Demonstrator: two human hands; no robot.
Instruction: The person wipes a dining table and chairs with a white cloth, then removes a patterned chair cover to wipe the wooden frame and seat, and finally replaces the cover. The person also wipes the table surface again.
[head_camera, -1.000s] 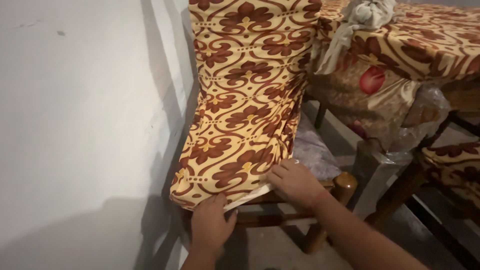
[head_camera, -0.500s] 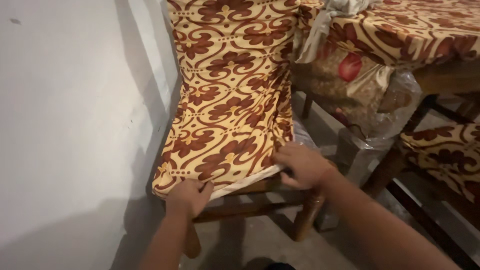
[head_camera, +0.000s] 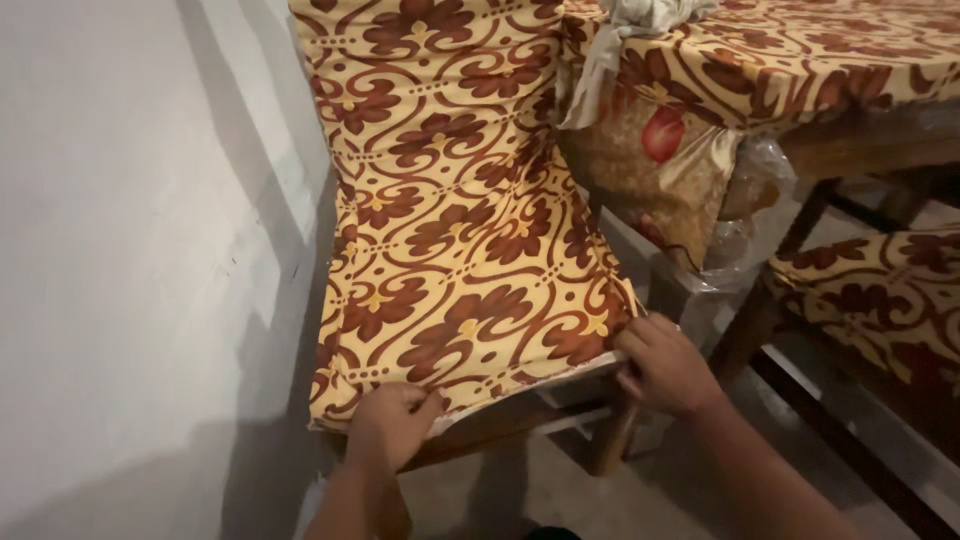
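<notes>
You are in the step of seating the patterned chair cover (head_camera: 470, 240) over the front of the wooden chair (head_camera: 520, 415). Your left hand (head_camera: 392, 425) is clenched on the cover's hem at the front left corner, and your right hand (head_camera: 665, 365) pinches the hem at the front right corner, so the cloth lies stretched between them and up the backrest. Judging from the slack hem between your hands, the next move calls for an even downward pull on both corners.
</notes>
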